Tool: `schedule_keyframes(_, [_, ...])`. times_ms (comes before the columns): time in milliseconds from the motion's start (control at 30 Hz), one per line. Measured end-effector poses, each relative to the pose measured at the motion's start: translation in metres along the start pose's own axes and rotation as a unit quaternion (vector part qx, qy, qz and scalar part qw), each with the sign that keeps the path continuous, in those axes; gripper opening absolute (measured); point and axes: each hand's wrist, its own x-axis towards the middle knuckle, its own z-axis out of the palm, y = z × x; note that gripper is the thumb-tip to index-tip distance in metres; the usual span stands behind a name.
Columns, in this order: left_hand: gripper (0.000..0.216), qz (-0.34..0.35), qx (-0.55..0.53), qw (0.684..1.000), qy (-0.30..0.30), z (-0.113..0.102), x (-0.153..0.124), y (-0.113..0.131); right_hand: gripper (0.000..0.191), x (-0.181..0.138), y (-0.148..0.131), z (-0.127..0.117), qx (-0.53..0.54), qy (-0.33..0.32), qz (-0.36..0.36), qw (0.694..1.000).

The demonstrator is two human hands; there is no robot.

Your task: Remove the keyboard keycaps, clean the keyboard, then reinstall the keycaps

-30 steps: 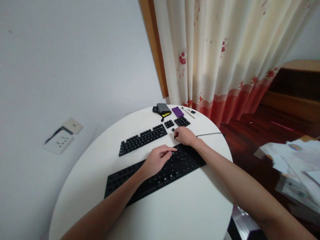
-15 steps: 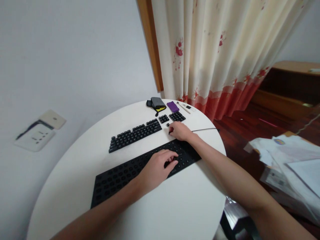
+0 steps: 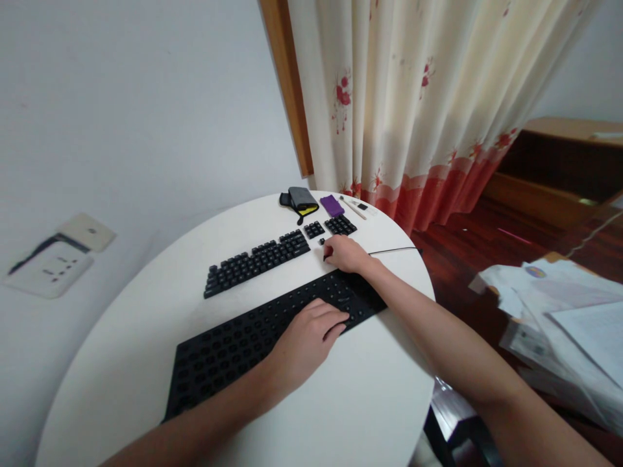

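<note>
A black keyboard base (image 3: 228, 344) without its caps lies across the round white table (image 3: 341, 415). My left hand (image 3: 306, 337) rests on its near edge, fingers curled over the frame. Behind it, removed black keycaps are laid out in rows: a long group (image 3: 256, 263) and two small blocks (image 3: 314, 229) (image 3: 341, 225). My right hand (image 3: 343, 253) sits past the base's right end, fingers bent down onto a loose black keycap (image 3: 325, 257) on the table. Another single keycap (image 3: 322, 241) lies just beyond it.
At the table's far edge lie a grey and yellow pouch (image 3: 302, 200), a purple pad (image 3: 332, 205) and a thin tool (image 3: 354, 207). A black cable (image 3: 394, 250) runs right. A flowered curtain (image 3: 413, 110) hangs behind; papers (image 3: 559, 311) lie on the wooden floor at right.
My left hand has slid back from the middle of the keyboard base to its near edge. My right hand has stayed by the loose keycap. The camera has tilted and shifted a little.
</note>
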Motion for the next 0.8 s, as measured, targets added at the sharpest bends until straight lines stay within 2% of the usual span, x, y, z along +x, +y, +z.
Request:
schedule_keyframes(100, [0.02,0.028,0.04,0.999,-0.009,0.001,-0.002,0.002,0.012,-0.001,0.0,0.0,0.002,0.0,0.001,1.0])
schedule_keyframes(300, [0.032,0.043,0.206,0.976,-0.048,-0.003,-0.013,0.013,0.011,-0.002,-0.001,0.0,0.008,0.004,0.002,1.0])
schedule_keyframes(433, [0.035,0.05,0.251,0.965,-0.056,-0.001,-0.019,0.018,0.011,-0.002,0.0,0.001,0.012,0.006,0.002,1.0])
schedule_keyframes(567, [0.033,0.052,0.26,0.963,-0.051,0.001,-0.018,0.018,0.011,-0.002,0.001,0.002,0.019,0.01,-0.002,1.0])
schedule_keyframes(700, [0.028,0.041,0.204,0.977,-0.041,0.0,-0.015,0.015,0.019,-0.002,0.001,0.001,0.034,0.016,-0.017,0.999])
schedule_keyframes(800, [0.023,0.026,0.166,0.986,-0.011,0.001,-0.014,0.012,0.017,-0.005,-0.001,-0.003,0.053,0.028,-0.036,0.998])
